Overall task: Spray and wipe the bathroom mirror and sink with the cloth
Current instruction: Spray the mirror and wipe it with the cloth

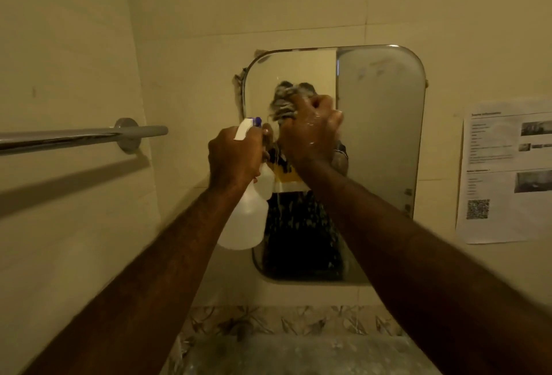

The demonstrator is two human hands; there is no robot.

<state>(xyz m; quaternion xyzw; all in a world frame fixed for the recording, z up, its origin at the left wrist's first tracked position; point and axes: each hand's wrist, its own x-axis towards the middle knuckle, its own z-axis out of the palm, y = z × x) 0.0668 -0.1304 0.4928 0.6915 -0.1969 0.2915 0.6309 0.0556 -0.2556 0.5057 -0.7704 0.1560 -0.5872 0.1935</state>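
A rounded rectangular mirror hangs on the tiled wall ahead, wet with drips down its middle. My right hand grips a bunched grey striped cloth and presses it against the glass near the mirror's upper middle. My left hand grips the neck of a white spray bottle with a white and blue nozzle, held just left of the cloth in front of the mirror's left edge. The sink is not clearly in view.
A chrome towel bar juts from the left wall at hand height. A printed paper sheet with a QR code is stuck to the wall right of the mirror. A patterned tile band runs below the mirror.
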